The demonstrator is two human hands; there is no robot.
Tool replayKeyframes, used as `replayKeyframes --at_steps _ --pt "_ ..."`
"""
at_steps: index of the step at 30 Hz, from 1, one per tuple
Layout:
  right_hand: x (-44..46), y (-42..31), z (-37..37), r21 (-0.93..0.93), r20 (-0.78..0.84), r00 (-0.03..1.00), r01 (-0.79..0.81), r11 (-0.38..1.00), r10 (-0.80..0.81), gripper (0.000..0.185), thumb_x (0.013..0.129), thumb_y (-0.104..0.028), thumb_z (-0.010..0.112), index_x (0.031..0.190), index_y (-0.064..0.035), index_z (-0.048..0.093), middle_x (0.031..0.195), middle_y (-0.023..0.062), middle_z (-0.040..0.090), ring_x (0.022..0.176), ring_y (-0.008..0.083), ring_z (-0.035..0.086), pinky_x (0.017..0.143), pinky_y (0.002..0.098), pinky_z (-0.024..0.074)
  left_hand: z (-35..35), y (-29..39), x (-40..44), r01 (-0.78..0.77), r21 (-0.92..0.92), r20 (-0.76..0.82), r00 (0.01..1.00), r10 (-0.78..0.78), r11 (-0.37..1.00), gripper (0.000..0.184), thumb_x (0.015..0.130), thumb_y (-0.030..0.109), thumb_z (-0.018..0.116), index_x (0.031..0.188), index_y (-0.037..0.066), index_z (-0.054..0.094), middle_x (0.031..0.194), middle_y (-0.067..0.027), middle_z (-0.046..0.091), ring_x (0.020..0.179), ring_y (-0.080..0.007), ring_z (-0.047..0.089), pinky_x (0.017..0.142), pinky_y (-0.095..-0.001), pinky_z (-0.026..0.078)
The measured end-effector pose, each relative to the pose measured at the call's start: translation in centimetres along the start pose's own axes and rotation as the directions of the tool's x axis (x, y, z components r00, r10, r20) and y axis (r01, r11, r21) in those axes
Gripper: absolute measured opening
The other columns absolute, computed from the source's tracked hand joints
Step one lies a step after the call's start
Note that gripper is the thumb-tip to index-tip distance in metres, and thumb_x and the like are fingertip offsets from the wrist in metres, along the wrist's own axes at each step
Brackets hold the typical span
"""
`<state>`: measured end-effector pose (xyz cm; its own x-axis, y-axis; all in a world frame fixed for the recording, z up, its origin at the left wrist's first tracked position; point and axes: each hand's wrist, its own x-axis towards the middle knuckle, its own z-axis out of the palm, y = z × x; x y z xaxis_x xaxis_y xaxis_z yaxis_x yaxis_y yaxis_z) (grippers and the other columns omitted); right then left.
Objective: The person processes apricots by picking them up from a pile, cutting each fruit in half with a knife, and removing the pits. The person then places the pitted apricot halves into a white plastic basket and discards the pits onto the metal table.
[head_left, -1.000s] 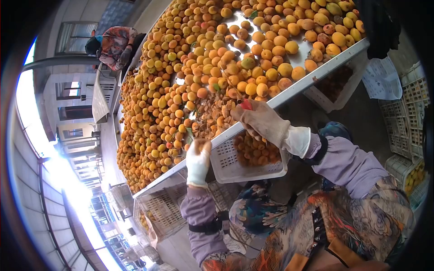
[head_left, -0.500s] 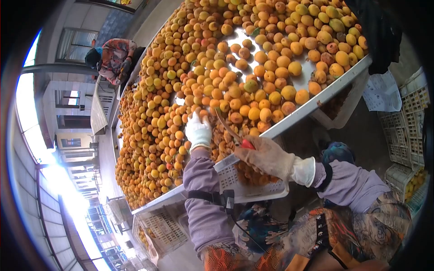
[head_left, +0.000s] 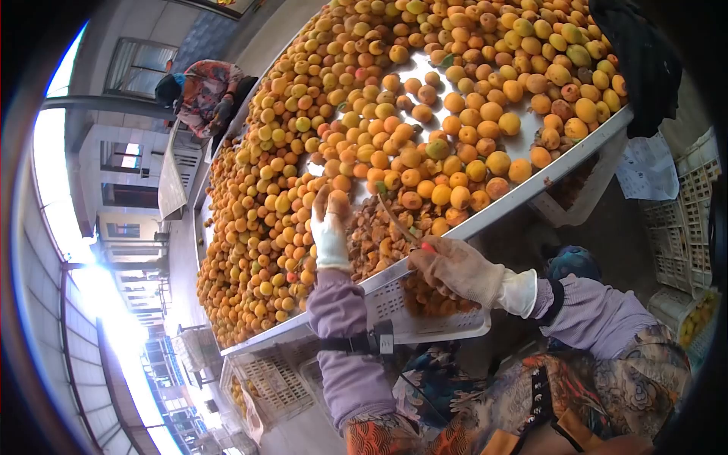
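My left hand, in a white glove with bare fingertips, is at the near part of the fruit table, its fingers closed around an apricot. My right hand, in a stained glove, grips the red handle of a knife with a curved, brownish blade that points up and away. Beneath the blade, between my hands, lies a heap of brown fruit scraps. Whole orange and yellow apricots spread over the table around them.
The table's metal rim runs diagonally in front of me. Below it hangs a white crate with scraps. Stacked crates stand at right, another crate at lower left. Another person works at the far left edge.
My left hand has risen slightly from the fruit, and an apricot now shows in its fingers. The knife has shifted slightly right with my right hand, and the whole view has shifted a little.
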<state>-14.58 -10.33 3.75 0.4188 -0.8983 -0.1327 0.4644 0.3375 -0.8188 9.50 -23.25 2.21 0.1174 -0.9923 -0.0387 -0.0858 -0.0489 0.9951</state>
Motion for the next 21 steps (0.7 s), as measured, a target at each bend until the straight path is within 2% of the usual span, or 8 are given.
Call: replayKeyframes --at_steps 2,5,9,13,15,17,19,21 --pt "0.0 -0.4 -0.2 0.030 0.069 0.974 -0.217 0.976 0.214 0.035 0.091 -0.039 0.054 0.100 -0.0048 0.054 0.057 -0.0024 0.049 0.044 0.0062 0.047 0.039 0.0206 0.0388 0.2 2.2 -3.6 0.029 -0.269 0.063 0.998 -0.012 0.963 0.044 0.092 0.022 0.054 0.131 0.005 0.042 0.105 -0.0094 0.056 0.085 -0.0175 0.059 0.078 -0.0311 0.052" --pt "0.1 0.8 -0.1 0.132 0.217 0.961 -0.203 0.970 0.171 0.036 0.093 -0.041 0.051 0.097 -0.0051 0.055 0.057 -0.0020 0.050 0.042 0.0061 0.045 0.038 0.0202 0.0370 0.2 2.7 -8.5 0.108 -0.537 0.156 0.987 -0.028 0.837 0.054 0.089 0.027 0.059 0.134 0.006 0.037 0.118 -0.0128 0.053 0.097 -0.0213 0.057 0.088 -0.0390 0.049" --pt "-0.5 0.1 0.9 -0.012 0.373 0.901 -0.236 0.972 0.224 0.041 0.095 -0.045 0.042 0.095 -0.0068 0.057 0.057 -0.0015 0.049 0.042 0.0062 0.045 0.036 0.0191 0.0349 0.6 1.7 -14.6 0.121 -0.682 0.075 0.993 -0.096 0.722 0.060 0.088 0.028 0.061 0.137 0.008 0.034 0.124 -0.0148 0.053 0.099 -0.0229 0.060 0.092 -0.0397 0.048" --pt "-0.8 0.7 1.9 -0.148 0.364 0.874 -0.287 0.946 0.322 0.048 0.092 -0.049 0.045 0.094 -0.0032 0.060 0.054 -0.0015 0.047 0.040 0.0055 0.042 0.033 0.0181 0.0308 0.7 -0.8 -18.4 0.134 -0.810 0.138 0.990 -0.038 0.571 0.048 0.093 0.028 0.052 0.136 0.012 0.038 0.120 -0.0083 0.055 0.106 -0.0225 0.057 0.092 -0.0417 0.047" --pt "-0.8 2.2 2.1 -0.129 0.400 0.875 -0.242 0.962 0.273 0.047 0.092 -0.048 0.046 0.094 -0.0038 0.059 0.055 -0.0021 0.046 0.040 0.0049 0.041 0.033 0.0182 0.0299 0.6 -2.2 -19.1 0.163 -0.898 0.168 0.985 -0.025 0.409 0.046 0.092 0.029 0.053 0.134 0.014 0.040 0.117 -0.0056 0.056 0.103 -0.0217 0.057 0.089 -0.0432 0.048" --pt "-1.0 2.1 2.5 -0.171 0.404 0.838 -0.325 0.930 0.367 0.045 0.092 -0.048 0.047 0.093 -0.0042 0.059 0.055 -0.0023 0.046 0.040 0.0045 0.040 0.033 0.0185 0.0291 1.0 -2.7 -19.2 0.138 -0.893 0.115 0.990 -0.080 0.428 0.037 0.091 0.031 0.055 0.123 0.013 0.048 0.115 -0.0049 0.055 0.102 -0.0211 0.057 0.086 -0.0419 0.049" --pt "-1.0 2.4 2.6 -0.216 0.400 0.823 -0.343 0.914 0.403 0.046 0.093 -0.049 0.046 0.092 -0.0045 0.059 0.055 -0.0024 0.046 0.040 0.0045 0.040 0.033 0.0186 0.0288 1.2 -2.7 -19.4 0.086 -0.771 0.043 0.996 -0.084 0.631 0.030 0.090 0.033 0.056 0.110 0.011 0.051 0.114 -0.0057 0.054 0.102 -0.0226 0.056 0.083 -0.0389 0.051" --pt "-0.8 2.5 2.8 -0.255 0.401 0.810 -0.351 0.901 0.429 0.047 0.093 -0.049 0.045 0.092 -0.0047 0.059 0.055 -0.0025 0.045 0.040 0.0045 0.040 0.033 0.0188 0.0285 1.0 -2.7 -19.4 0.157 -0.792 0.141 0.987 -0.074 0.590 0.030 0.089 0.035 0.058 0.102 0.010 0.050 0.113 -0.0071 0.053 0.100 -0.0237 0.055 0.080 -0.0350 0.052"
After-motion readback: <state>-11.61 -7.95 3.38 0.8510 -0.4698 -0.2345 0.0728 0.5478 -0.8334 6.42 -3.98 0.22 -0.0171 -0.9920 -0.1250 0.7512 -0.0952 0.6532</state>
